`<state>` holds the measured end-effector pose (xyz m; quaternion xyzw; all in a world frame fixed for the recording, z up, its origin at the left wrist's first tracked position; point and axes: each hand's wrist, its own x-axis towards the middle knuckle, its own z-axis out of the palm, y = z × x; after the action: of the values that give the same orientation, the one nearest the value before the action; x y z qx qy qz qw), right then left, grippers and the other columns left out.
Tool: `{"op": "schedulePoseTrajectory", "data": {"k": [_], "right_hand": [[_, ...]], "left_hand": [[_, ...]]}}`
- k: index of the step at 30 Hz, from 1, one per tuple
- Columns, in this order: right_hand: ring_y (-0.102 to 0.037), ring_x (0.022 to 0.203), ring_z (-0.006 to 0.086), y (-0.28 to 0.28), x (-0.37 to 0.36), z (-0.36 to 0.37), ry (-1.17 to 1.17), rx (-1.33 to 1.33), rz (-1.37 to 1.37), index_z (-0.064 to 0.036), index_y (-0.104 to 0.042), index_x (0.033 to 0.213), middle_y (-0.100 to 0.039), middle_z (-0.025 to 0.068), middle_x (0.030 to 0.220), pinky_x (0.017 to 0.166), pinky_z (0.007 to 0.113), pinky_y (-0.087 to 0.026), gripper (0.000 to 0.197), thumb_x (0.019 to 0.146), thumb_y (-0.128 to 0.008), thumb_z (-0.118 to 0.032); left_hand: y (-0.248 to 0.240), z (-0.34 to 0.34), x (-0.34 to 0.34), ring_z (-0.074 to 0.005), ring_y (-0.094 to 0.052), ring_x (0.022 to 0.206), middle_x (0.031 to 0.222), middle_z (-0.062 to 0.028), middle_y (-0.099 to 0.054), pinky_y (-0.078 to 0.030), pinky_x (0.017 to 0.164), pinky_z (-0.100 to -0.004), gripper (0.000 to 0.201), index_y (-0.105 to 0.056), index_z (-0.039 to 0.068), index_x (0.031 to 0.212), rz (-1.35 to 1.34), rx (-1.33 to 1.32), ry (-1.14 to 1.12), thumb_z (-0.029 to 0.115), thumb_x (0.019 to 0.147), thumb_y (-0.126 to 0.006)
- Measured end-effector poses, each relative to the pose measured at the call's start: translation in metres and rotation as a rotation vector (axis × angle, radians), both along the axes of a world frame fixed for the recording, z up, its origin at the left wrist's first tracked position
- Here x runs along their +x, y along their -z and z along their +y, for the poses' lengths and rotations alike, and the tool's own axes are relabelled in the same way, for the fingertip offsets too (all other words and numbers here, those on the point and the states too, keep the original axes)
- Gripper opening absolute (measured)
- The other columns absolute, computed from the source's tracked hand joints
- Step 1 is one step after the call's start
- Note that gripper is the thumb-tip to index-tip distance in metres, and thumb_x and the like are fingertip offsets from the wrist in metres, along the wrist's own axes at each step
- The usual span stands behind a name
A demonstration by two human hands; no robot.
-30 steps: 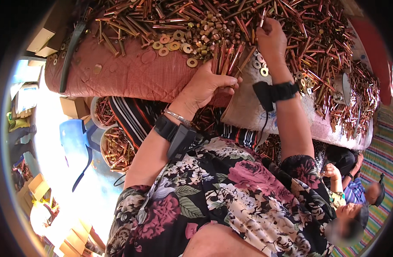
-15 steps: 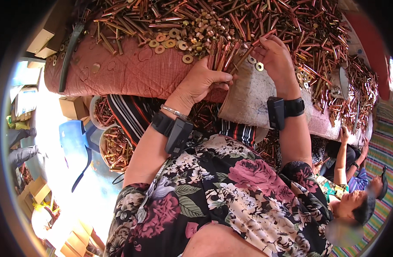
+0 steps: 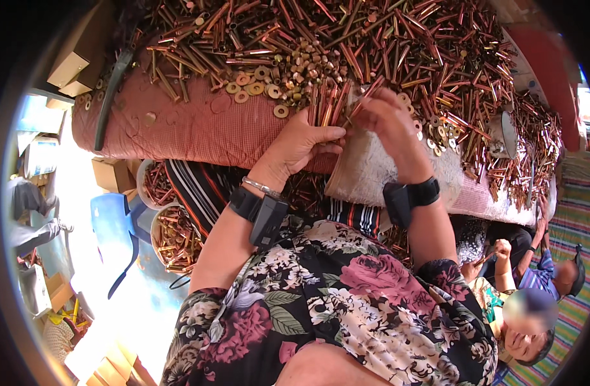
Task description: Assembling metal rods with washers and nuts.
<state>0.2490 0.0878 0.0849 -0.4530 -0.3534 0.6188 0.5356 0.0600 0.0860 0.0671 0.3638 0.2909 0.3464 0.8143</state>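
A bunch of copper-coloured metal bolts [image 3: 326, 106] stands roughly upright in my left hand [image 3: 302, 138], its thumb pressed across their lower ends. Just right of the bunch, my right hand [image 3: 394, 128] is closed, slightly blurred, on a single bolt [image 3: 373, 89] at its fingertips. Beyond both hands lies a big heap of similar bolts [image 3: 411, 38]. Small brass-coloured nuts [image 3: 311, 63] are piled right behind the bunch. Flat washers [image 3: 280, 111] lie scattered to the left of it, and more washers [image 3: 443, 138] lie right of my right hand.
Red cloth [image 3: 192, 125] and a whitish cloth [image 3: 365, 170] cover the near table edge. At the left stand a blue chair [image 3: 111, 215] and tubs of bolts [image 3: 177, 239]. A round metal piece [image 3: 508, 135] sits at the right. Co-workers [image 3: 536, 280] sit at the lower right.
My right hand has moved left and a little toward me, bringing its bolt next to the bunch. The left hand keeps its hold almost in place. A co-worker's raised hand has come down.
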Motion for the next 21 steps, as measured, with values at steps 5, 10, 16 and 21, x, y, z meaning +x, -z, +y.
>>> {"op": "schedulePoseTrajectory", "data": {"k": [5,10,16,21], "right_hand": [[-0.056,0.069,0.0121,0.007,-0.029,-0.021,-0.024,0.052,-0.127,-0.0013,-0.058,0.087,-0.060,0.0048,0.077,0.061,0.024,-0.045,0.011,0.079,-0.059,-0.008],[-0.053,0.072,0.0087,0.001,-0.027,-0.025,-0.146,0.070,-0.252,-0.0002,-0.057,0.089,-0.057,0.0024,0.079,0.062,0.022,-0.042,0.014,0.082,-0.059,-0.012],[-0.052,0.071,0.0075,-0.004,-0.004,0.009,0.032,0.129,-0.353,-0.0015,-0.057,0.092,-0.058,0.0011,0.079,0.060,0.023,-0.043,0.015,0.086,-0.056,-0.015],[-0.059,0.079,0.0317,-0.028,0.025,0.066,0.440,0.675,-1.290,-0.0069,-0.056,0.100,-0.060,0.0127,0.086,0.068,0.037,-0.047,0.020,0.080,-0.054,-0.006]], "left_hand": [[-0.003,-0.004,0.002,-0.0140,-0.059,0.091,0.103,-0.0017,-0.058,-0.055,0.070,-0.0304,0.040,-0.049,0.009,0.115,-0.032,-0.020,-0.031,0.006,0.079,-0.064],[-0.004,-0.006,-0.001,-0.0159,-0.061,0.084,0.096,-0.0034,-0.060,-0.056,0.071,-0.0323,0.037,-0.050,0.008,0.113,-0.040,-0.056,-0.036,0.007,0.078,-0.064],[-0.004,-0.008,0.001,-0.0148,-0.061,0.076,0.086,-0.0041,-0.060,-0.055,0.067,-0.0303,0.032,-0.051,0.007,0.104,-0.053,-0.092,-0.093,0.003,0.076,-0.066],[-0.010,-0.011,0.001,-0.0157,-0.061,0.075,0.081,-0.0052,-0.059,-0.055,0.066,-0.0302,0.032,-0.051,0.006,0.103,-0.036,-0.118,-0.131,0.000,0.074,-0.066]]}}
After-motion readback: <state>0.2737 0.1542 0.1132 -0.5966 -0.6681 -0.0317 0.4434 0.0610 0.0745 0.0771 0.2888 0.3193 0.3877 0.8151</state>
